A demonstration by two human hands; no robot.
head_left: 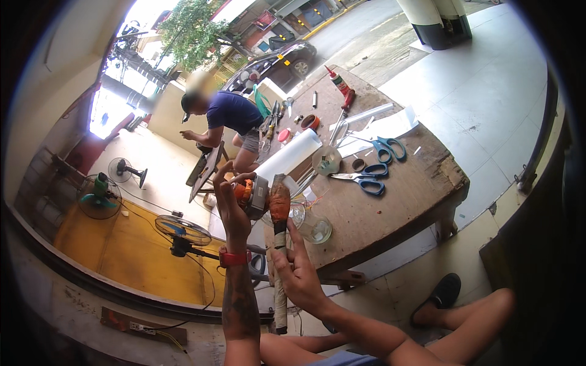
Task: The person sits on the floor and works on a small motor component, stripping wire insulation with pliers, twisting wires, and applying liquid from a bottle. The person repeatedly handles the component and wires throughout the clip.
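Wooden bench (421, 183) right of centre, the left hand (235, 215) grips a motor core (259, 196), the right (299, 279) a mallet (280, 204); likely tapping, next needing steady aim.

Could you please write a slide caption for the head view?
Left hand holding a grey-and-orange part, right hand gripping a tool's wrapped handle, beside a cluttered wooden table.

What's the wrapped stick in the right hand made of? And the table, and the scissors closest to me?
Wrapped stick: dull, pale covering, perhaps tape; its core is hidden. Table: probably wood, brown, matte and scuffed. Scissors: smooth blue handles, likely plastic; shiny blades, likely metal.
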